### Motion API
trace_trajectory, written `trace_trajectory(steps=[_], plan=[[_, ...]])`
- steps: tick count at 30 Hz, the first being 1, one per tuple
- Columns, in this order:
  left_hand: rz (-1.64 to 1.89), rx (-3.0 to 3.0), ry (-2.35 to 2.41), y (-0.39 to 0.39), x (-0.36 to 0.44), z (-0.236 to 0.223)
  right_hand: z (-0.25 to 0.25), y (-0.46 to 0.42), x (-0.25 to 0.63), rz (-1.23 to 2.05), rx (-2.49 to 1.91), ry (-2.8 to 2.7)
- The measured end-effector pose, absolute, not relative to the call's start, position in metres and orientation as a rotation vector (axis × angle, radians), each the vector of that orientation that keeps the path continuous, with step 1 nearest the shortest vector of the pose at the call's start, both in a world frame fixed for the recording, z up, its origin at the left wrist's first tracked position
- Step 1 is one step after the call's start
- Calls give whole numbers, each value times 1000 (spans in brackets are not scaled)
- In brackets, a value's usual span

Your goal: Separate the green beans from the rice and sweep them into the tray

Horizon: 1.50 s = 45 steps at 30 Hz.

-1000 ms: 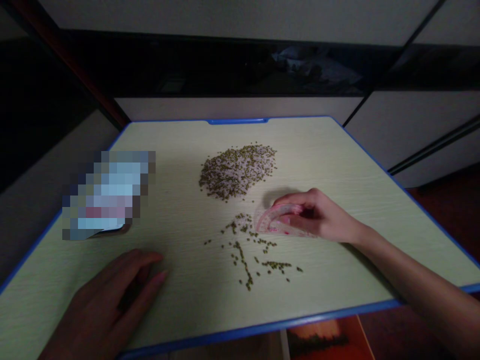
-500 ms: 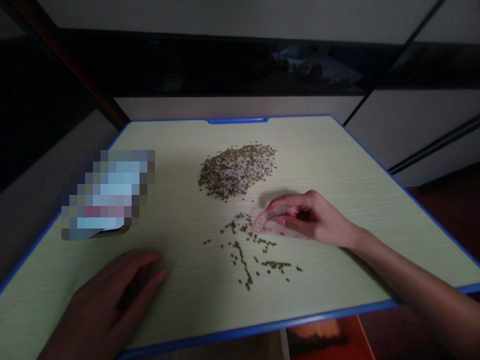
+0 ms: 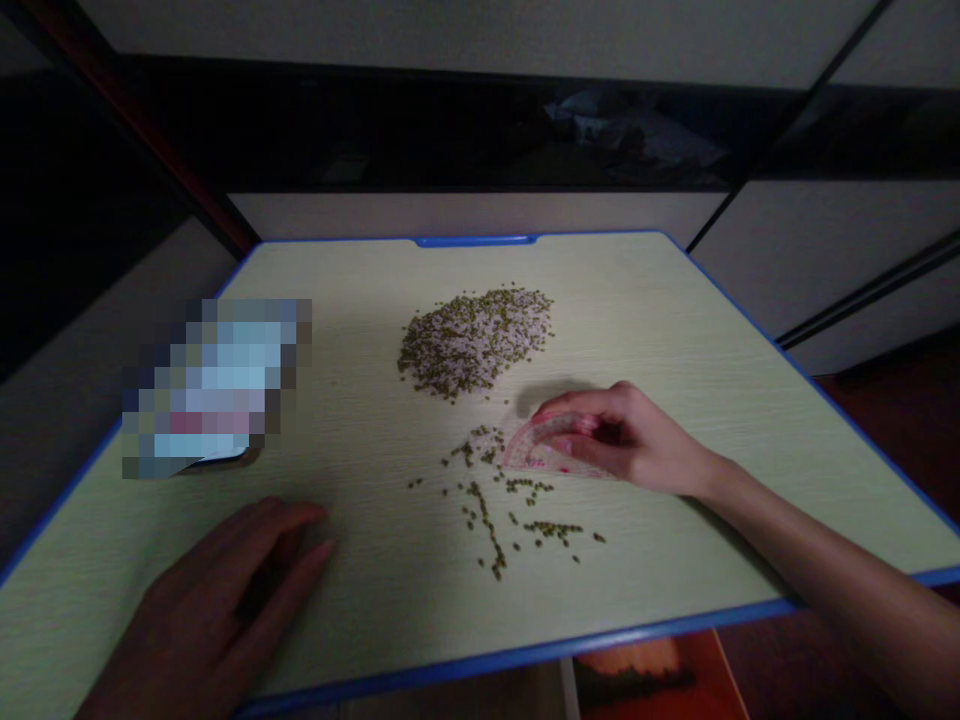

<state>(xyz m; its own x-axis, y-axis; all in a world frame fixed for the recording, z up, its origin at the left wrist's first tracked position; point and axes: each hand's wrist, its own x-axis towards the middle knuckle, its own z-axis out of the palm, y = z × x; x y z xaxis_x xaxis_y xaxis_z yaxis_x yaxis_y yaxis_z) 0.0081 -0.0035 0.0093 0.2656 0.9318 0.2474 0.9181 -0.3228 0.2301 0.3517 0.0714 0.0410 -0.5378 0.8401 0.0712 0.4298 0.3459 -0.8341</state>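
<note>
My right hand [image 3: 626, 435] pinches a clear pink protractor [image 3: 544, 440] against the table, its rounded end pointing left. Just beside that end lies a small cluster of green beans mixed with pale grains [image 3: 480, 447]. Nearer to me, loose green beans [image 3: 487, 530] form thin lines, with a few scattered about. Farther back sits a broad pile of green beans and whitish grains [image 3: 476, 342]. My left hand [image 3: 240, 590] rests on the table at the lower left, thumb and forefinger apart, with nothing between them.
The pale wood-look table [image 3: 360, 560] has a blue rim and a blue handle [image 3: 476, 241] at its far edge. A blurred-out phone-like device [image 3: 217, 390] lies at the left. Cabinet fronts [image 3: 465, 215] stand behind. An orange picture [image 3: 652, 675] shows below the near edge.
My right hand and the protractor have shifted slightly left toward the small cluster, then held nearly still. My left hand and the bean pile stay where they were.
</note>
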Motion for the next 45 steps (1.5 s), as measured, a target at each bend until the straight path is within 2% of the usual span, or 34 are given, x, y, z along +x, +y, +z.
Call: trace_trajectory(steps=[22, 40, 45], plan=[[521, 2484, 1781, -1, 12, 13, 42, 73, 353, 1123, -1018, -2196], [478, 2460, 1817, -1, 11, 13, 40, 67, 345, 958, -1084, -2259], [492, 2471, 1812, -2, 11, 14, 43, 68, 349, 1047, -1051, -2247]])
